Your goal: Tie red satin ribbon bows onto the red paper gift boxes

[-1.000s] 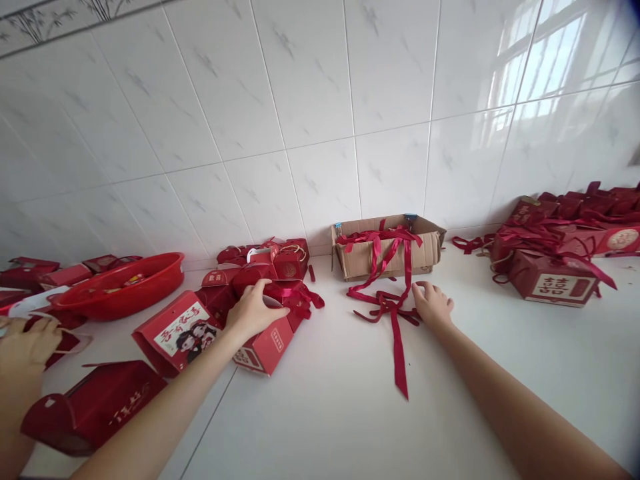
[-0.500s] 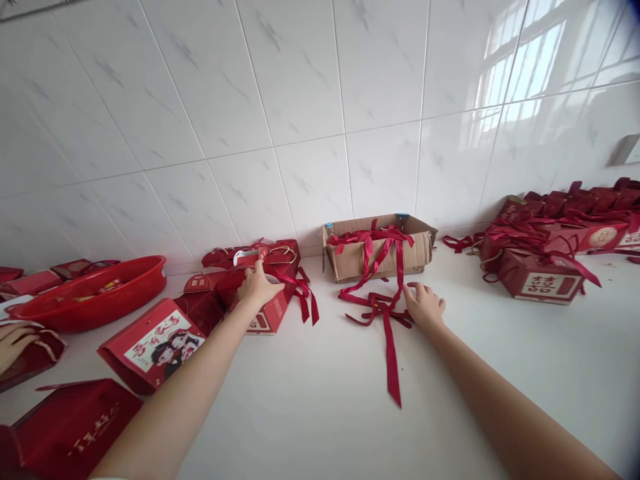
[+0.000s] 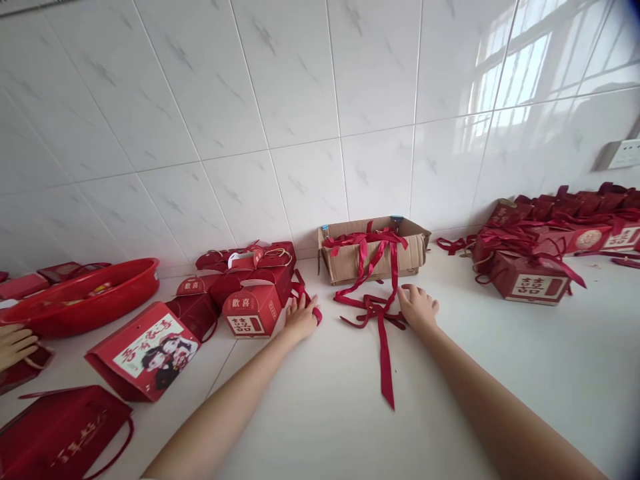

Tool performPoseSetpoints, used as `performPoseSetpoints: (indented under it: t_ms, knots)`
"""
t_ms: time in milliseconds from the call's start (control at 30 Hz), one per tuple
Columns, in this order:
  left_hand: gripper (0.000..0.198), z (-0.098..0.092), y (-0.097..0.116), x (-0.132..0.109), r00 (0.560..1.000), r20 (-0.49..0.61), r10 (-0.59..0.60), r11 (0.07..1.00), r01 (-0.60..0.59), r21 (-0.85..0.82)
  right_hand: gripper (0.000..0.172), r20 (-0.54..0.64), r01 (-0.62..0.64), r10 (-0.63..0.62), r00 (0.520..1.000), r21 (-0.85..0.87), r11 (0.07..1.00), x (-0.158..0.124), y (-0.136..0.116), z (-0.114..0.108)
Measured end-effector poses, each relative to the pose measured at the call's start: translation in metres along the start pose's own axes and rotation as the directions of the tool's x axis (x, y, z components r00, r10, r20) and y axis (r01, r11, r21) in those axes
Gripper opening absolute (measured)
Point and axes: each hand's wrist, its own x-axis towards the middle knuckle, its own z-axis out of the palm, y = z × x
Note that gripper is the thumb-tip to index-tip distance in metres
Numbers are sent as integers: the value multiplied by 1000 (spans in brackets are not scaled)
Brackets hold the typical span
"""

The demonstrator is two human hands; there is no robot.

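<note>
My left hand (image 3: 301, 317) lies on the white counter just right of a small red gift box (image 3: 249, 311). Its fingers are curled around the end of a red ribbon (image 3: 306, 297) that trails from the pile of gift boxes. My right hand (image 3: 419, 307) rests on the counter with its fingers spread. Its fingertips touch a tangle of loose red ribbons (image 3: 379, 313) that spills out of an open cardboard box (image 3: 350, 263) against the tiled wall. One long ribbon tail runs towards me between my arms.
A red basin (image 3: 85, 297) stands at the left, with another person's hand (image 3: 15, 343) beside it. Near my left arm lie a flat red box with a printed couple (image 3: 145, 350) and a red bag (image 3: 60, 433). Several ribbon-tied red boxes (image 3: 530, 283) are piled at the right.
My left hand has come off the top of the small red gift box and moved right to the ribbon beside it. The box now stands upright. My right hand has barely moved.
</note>
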Motion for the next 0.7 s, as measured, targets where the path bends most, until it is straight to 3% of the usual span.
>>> performPoseSetpoints:
  t_ms: [100,200,267,300,367,400,500,567,633,700]
  knots:
    - [62,13,13,-13,998,64,12,997,-7,-76,45,0,-3,3,1000,-7,1000,1,-1,1]
    - [65,14,27,-44,978,98,182,976,-168,-137,46,1,-5,5,1000,-15,1000,2,-1,2]
    - [63,11,35,-70,919,137,370,919,-341,-197,46,4,-3,3,1000,-19,1000,1,0,1]
    - [61,9,37,-82,862,157,483,864,-439,-246,46,6,-1,1,1000,-21,1000,1,0,1]
    - [63,1,36,-103,790,162,592,792,-531,-303,45,8,2,-2,1000,-22,1000,0,1,0]
    - [68,-4,33,-111,776,148,613,774,-552,-310,45,8,4,-4,1000,-22,1000,0,1,0]
    - [83,-28,10,-120,781,63,622,769,-593,-239,45,9,12,-12,1000,-19,1000,-1,2,-1]
    - [74,-49,-15,-112,800,-6,600,794,-596,-119,45,11,18,-18,1000,-18,1000,-2,2,0]
    - [58,-71,-41,-95,874,-136,467,884,-466,39,45,13,24,-24,1000,-20,1000,-2,2,1]
    - [51,-88,-64,-73,919,-226,322,944,-296,143,46,14,28,-28,1000,-23,999,-3,2,1]
